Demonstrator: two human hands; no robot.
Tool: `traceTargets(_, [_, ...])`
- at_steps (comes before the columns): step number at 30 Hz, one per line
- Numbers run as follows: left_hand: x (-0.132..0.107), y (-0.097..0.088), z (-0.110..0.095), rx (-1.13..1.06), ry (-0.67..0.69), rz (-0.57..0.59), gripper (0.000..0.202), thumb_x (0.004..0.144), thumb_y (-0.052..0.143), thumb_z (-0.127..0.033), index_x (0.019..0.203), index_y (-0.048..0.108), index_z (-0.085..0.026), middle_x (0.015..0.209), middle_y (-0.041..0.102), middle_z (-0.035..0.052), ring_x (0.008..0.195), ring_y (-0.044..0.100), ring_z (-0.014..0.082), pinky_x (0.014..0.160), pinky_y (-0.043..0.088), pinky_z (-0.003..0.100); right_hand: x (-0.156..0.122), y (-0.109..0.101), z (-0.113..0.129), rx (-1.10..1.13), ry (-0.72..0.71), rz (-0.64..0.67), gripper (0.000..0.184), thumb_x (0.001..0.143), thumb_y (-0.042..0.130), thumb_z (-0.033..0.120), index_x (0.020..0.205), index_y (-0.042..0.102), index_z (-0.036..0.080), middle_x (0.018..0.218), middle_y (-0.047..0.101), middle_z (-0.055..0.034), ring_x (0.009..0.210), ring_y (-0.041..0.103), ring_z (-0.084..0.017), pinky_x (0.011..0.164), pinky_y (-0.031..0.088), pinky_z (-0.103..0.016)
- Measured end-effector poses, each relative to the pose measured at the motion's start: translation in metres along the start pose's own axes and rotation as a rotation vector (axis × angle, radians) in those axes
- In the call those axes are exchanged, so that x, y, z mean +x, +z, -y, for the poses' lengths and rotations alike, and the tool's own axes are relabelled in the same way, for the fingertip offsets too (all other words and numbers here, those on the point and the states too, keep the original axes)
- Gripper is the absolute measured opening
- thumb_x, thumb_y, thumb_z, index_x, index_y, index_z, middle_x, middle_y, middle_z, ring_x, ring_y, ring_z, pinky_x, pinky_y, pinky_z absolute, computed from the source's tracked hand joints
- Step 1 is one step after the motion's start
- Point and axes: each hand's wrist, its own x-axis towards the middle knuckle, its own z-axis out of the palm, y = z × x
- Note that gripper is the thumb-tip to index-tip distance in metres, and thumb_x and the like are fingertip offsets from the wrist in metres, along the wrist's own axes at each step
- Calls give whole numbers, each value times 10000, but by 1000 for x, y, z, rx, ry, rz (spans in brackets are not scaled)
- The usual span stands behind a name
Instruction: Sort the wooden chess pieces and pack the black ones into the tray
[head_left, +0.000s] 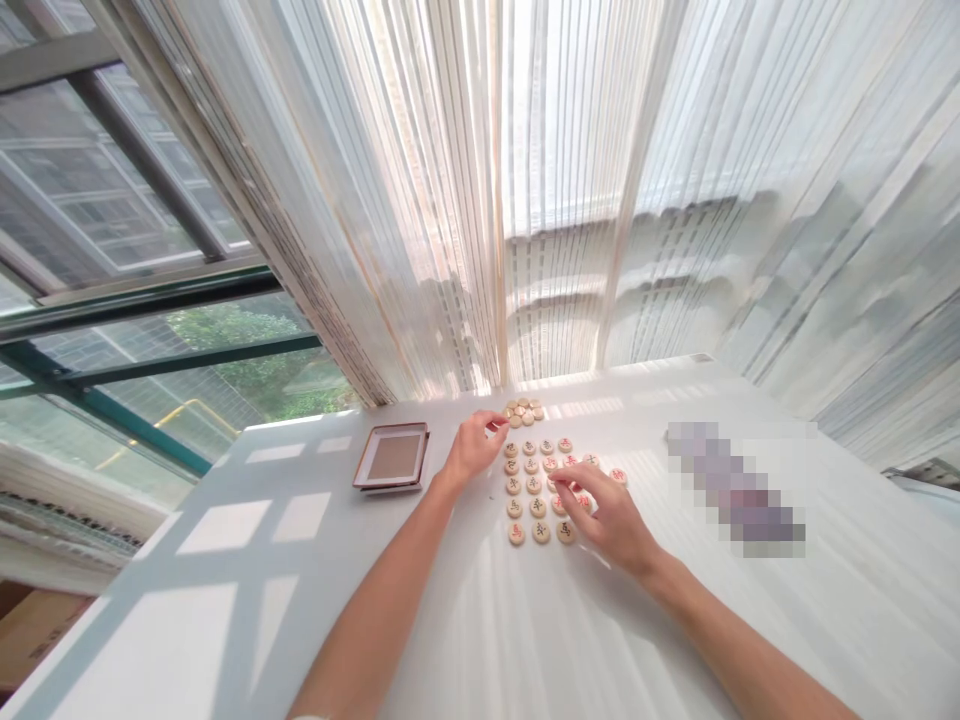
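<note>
"Biggest stuff first?"

"Sheer curtain (pixel 420 180) across the back, daylight coming through. Then my white worktop (pixel 285 460), carrying everything. Window (pixel 142 305) at left."

"On the worktop?"

"Pixelated patch (pixel 739 490) on the right, unreadable. Then rows of round pieces (pixel 514 508) mid-worktop, gaps between most, probably so the black and red characters could be read."

"Anything in the way?"

"My right hand (pixel 592 500). It hung over the rows' right side, fingers bent, fingertips at the pieces, likely so the palm cleared their neighbours. Couldn't tell if it gripped one. Hid several, so no full count."

"Left side?"

"Shallow brown-rimmed tray (pixel 396 458), well apart from the rows, probably leaving me reaching room. Then my left hand (pixel 501 425), fingers curled, beside the small cluster (pixel 523 410); couldn't tell about a grip there either."

"Cluster?"

"Bunched beyond the rows' far end, no characters I could read, seemingly set apart from the sorted-looking ones."
</note>
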Motion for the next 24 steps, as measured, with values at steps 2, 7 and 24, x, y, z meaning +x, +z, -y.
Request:
traceTargets(2, [19,6,7,54,20,-4,249,943,520,-283,1111,682,-194,1111,712,79,955,667,205,893,524,342,1,0,1,0,-14,-7,179,980,495,201,1060,650,244,908,662,-53,855,646,-216,796,551,-376])
traceTargets(7, [30,15,20,183,87,48,341,937,512,-211,1253,632,-257,1319,633,61,1224,555,248,1060,427,417,1,-4,1,-7,6,-25,183,982,487,197,1045,651,251,927,672,-59,885,655,-226,789,553,-371])
traceTargets(24, [-13,0,21,263,-24,-39,145,890,579,-205,932,718,-213,920,738,60,941,644,248,906,468,383,-1,-2,-4,-25,30,-41,182,978,504,231,1053,669,249,930,701,-54,826,670,-216,761,562,-361])
